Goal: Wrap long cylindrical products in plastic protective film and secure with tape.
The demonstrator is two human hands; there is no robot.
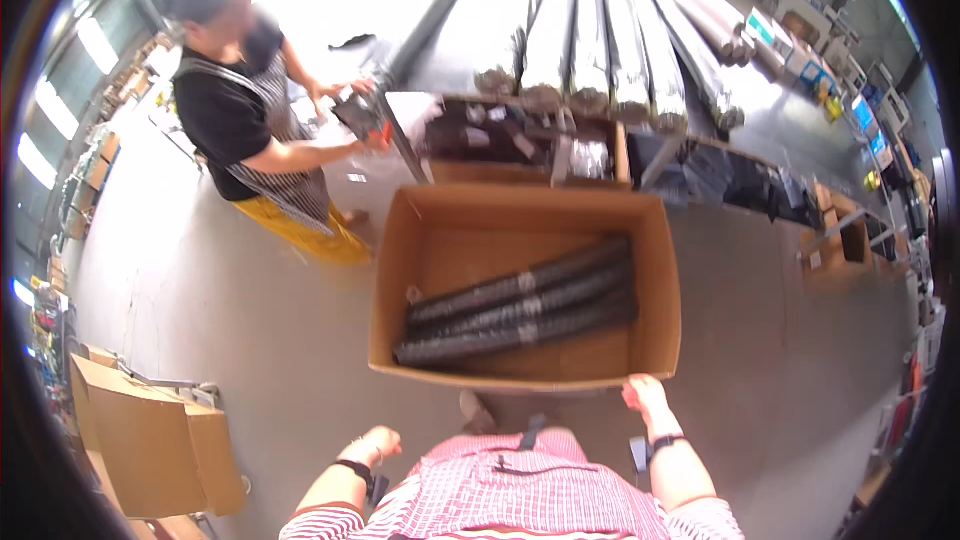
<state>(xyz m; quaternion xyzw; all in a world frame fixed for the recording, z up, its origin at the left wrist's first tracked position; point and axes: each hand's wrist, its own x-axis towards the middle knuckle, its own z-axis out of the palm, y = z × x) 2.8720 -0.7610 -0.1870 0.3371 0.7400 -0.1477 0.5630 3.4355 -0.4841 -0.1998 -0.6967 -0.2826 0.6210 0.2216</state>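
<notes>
My right hand (645,395) is closed at the near right corner of a large open cardboard box (520,381), its curled fingers overlapping the rim. My left hand (381,441) hangs by the front of my apron, apart from the box, its fingers loosely curled with nothing visible in them. Inside the box, several long dark plastic-wrapped rolls (520,305) lie side by side on a slant. Pale bands cross them near the middle. Part of the box's floor shows around the rolls.
Beyond the box stands a long worktable (775,120) bearing several wrapped rolls (625,35). At its left end a person (235,90) in a striped apron handles a dark item. Another cardboard box (150,435) stands at lower left, and a smaller one (850,240) at right.
</notes>
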